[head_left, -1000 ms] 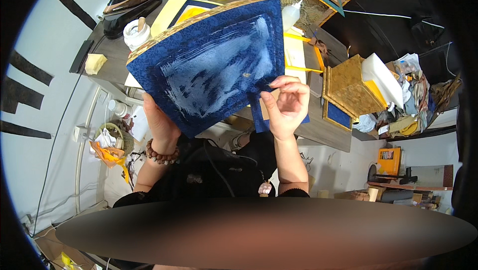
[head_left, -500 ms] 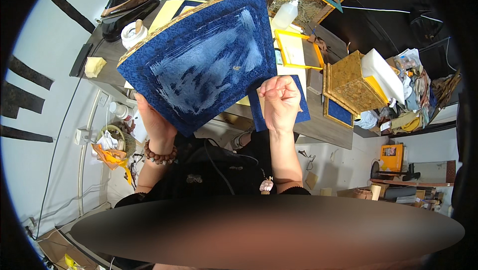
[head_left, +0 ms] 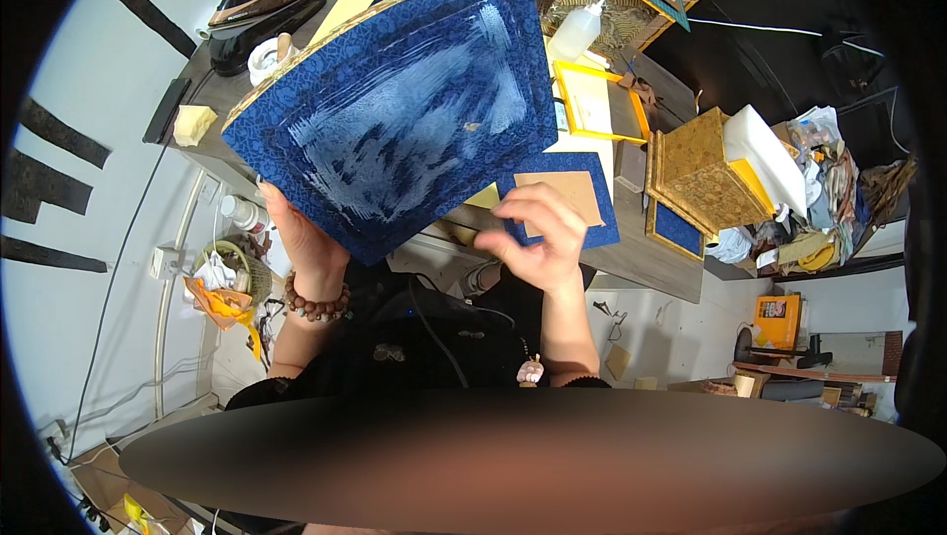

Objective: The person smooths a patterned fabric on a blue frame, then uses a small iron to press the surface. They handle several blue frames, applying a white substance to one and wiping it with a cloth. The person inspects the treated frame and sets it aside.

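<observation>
My left hand (head_left: pixel 308 239) grips a large blue patterned cloth-covered panel (head_left: pixel 335 160) by its lower left edge, holding it tilted up above the table. Whitish, wet-looking streaks cover the recessed middle of the panel, with a small pale fleck among them. Gold patterned cloth runs along its far edge. Right of the panel's lower corner, my right hand (head_left: pixel 545 234) is raised with nothing in it, thumb apart from the bent fingers. Behind that hand, a smaller blue piece with a tan rectangle (head_left: pixel 567 190) on it lies at the table's near edge, partly hidden.
A gold brocade box (head_left: pixel 705 170) with a white block stands at the right. Nearby lie a yellow frame (head_left: pixel 602 131) and a squeeze bottle (head_left: pixel 577 32). At the left are a black iron (head_left: pixel 261 17), a white tub (head_left: pixel 266 60) and a pale yellow sponge-like block (head_left: pixel 194 125).
My right hand has opened from a loose fist and dropped slightly, uncovering more of the tan rectangle. The panel stays in my left hand, shifted slightly.
</observation>
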### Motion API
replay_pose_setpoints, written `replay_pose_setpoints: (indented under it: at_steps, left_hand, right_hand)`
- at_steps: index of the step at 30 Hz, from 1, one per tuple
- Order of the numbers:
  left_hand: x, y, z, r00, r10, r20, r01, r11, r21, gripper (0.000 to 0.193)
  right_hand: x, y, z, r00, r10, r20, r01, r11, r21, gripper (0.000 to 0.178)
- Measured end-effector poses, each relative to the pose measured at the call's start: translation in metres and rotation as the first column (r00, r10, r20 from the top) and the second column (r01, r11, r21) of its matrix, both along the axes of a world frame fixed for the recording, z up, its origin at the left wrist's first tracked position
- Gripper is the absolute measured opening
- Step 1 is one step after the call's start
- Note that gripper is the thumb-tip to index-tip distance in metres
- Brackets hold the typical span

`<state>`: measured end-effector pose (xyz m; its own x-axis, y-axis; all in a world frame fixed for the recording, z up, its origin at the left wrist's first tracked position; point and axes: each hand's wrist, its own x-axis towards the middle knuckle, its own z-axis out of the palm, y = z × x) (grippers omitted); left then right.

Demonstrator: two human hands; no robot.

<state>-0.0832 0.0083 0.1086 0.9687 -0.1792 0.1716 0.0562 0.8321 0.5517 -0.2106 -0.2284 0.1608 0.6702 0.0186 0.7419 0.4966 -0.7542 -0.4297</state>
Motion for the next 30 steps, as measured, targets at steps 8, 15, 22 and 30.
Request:
replay_pose_setpoints:
  at_steps: [8,15,22,30]
  left_hand:
    - [-0.007,-0.004,0.004,0.997,-0.039,0.065,0.038,0.999,0.023,0.073]
    - [-0.011,-0.005,0.002,0.989,-0.062,0.135,0.057,0.997,0.043,0.08]
    - [-0.014,-0.005,0.001,0.999,-0.021,0.034,0.019,0.998,0.052,0.092]
    - [-0.016,-0.004,-0.003,0.998,-0.031,0.049,0.029,0.999,0.04,0.089]
  right_hand:
    - [0.042,0.013,0.014,0.893,-0.152,0.424,0.214,0.972,-0.101,0.023]
    - [0.047,0.012,0.01,0.88,-0.139,0.454,0.242,0.954,-0.177,0.027]
    - [0.049,0.013,0.005,0.862,-0.144,0.486,0.235,0.963,-0.132,0.018]
    - [0.048,0.016,0.006,0.855,-0.172,0.49,0.26,0.958,-0.118,0.021]
